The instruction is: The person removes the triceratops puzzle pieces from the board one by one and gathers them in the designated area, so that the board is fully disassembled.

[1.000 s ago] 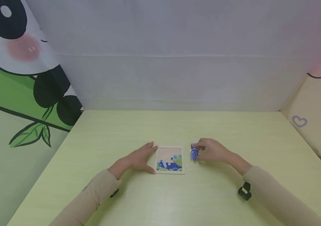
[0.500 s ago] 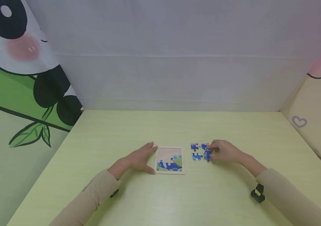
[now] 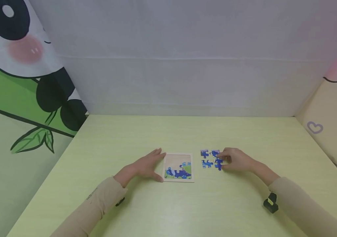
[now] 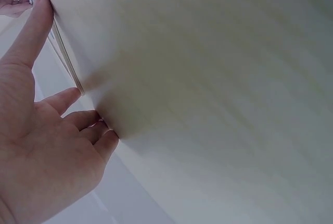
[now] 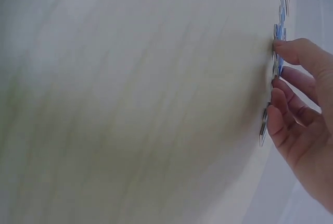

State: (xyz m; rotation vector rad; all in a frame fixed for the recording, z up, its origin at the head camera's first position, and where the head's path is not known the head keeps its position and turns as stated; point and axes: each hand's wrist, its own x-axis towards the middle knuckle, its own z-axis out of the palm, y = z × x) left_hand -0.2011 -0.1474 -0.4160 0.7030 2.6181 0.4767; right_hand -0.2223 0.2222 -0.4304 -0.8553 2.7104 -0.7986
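Note:
Left of centre on the table, my left hand (image 3: 148, 166) rests with fingers spread, thumb and index fingertips against the left side of a square wooden puzzle frame (image 3: 193, 168). Joined jigsaw pieces of a blue dinosaur (image 3: 180, 174) fill its lower part and right side; bare board shows at upper left. My right hand (image 3: 236, 159) pinches a blue jigsaw piece (image 3: 218, 163) between thumb and fingers, low over the tabletop. Loose pieces lie beside it: a purple-and-blue one (image 3: 204, 153), a light blue one (image 3: 207, 164) and one partly behind the fingertips (image 3: 215, 153).
The pale wooden table (image 3: 168, 207) reaches back to a grey-white cloth wall (image 3: 174, 85). A cartoon-printed panel (image 3: 26, 98) stands along the left side and a beige panel (image 3: 334, 131) along the right. A small black device (image 3: 271, 203) sits at my right wrist.
My right hand has moved right, away from the puzzle frame's side, uncovering loose pieces, and has stayed nearly still over the last half second. The left hand and puzzle frame keep their place.

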